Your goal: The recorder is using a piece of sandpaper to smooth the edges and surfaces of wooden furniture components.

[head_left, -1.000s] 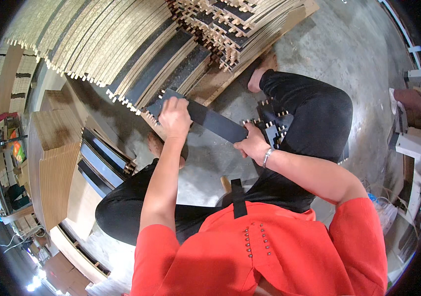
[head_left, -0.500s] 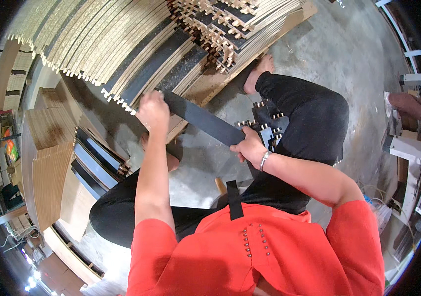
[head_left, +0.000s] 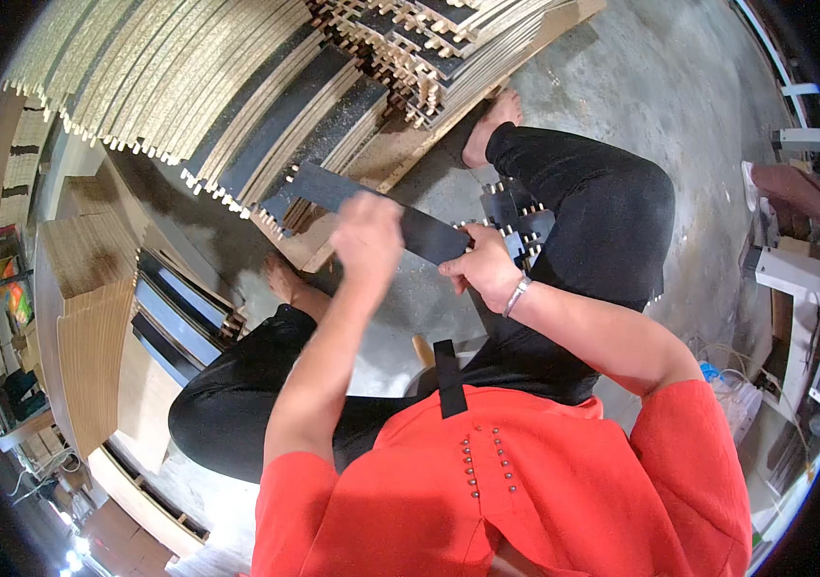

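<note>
A long, flat, dark grey board (head_left: pixel 429 234) lies slantwise in front of the seated person, between the two hands and above the gap between the knees, its far end up and to the left, its near end down and to the right. The bare right hand (head_left: pixel 487 267), with a silver metal bracelet (head_left: pixel 517 294) at the wrist, grasps the near end, thumb laid on the upper face and fingers curled beneath the edge. The bare left hand (head_left: pixel 366 240) is over the middle of the board, blurred, its fingers curled in; whether it grips the board, presses on it or only passes just above it cannot be told. Beyond the left hand, the board's far end reaches to the near edge of a large stack of pale and dark wooden boards (head_left: pixel 169 87), edged with short light wooden pegs. To the right of the right hand, close to the inner side of the knee in black trousers (head_left: pixel 592 202), sits a smaller pile of dark pegged pieces (head_left: pixel 525 226). On the person's left, outside the other knee, stand dark boards with bluish shine (head_left: pixel 179 317), next to a stack of curved tan wooden panels (head_left: pixel 97 365), all on a grey concrete floor (head_left: pixel 612 87)
</note>
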Available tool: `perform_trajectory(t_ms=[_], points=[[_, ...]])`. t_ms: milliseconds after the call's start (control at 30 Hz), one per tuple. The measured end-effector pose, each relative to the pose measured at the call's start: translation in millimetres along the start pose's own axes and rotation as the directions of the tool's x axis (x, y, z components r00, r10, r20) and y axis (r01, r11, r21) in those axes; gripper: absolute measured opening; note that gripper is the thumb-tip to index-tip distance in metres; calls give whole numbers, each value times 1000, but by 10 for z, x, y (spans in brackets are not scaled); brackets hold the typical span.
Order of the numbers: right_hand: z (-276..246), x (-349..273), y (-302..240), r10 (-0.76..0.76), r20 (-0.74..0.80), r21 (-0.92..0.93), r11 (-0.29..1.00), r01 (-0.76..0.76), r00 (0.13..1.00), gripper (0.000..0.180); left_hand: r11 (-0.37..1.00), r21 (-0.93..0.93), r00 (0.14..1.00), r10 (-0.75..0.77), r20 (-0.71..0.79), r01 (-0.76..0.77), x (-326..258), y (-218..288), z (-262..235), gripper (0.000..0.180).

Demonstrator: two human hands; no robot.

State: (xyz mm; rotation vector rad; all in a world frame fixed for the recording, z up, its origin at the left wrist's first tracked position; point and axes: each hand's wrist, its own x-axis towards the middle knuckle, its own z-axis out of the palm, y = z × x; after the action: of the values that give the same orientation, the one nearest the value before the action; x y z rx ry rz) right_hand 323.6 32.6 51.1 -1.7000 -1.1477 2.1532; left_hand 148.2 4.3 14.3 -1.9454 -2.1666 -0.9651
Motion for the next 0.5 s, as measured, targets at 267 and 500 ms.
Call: perform_trajectory(t_ms=[267,500], points=[[59,-87,-148,-371,-52,-153,921,359,927,52,977,-132,986,-162,32,165,313,-21,-147,5],[1,-139,-192,-410,-39,-32,912,409,911,49,915,-404,970,88,225,10,176,485,-338,4]])
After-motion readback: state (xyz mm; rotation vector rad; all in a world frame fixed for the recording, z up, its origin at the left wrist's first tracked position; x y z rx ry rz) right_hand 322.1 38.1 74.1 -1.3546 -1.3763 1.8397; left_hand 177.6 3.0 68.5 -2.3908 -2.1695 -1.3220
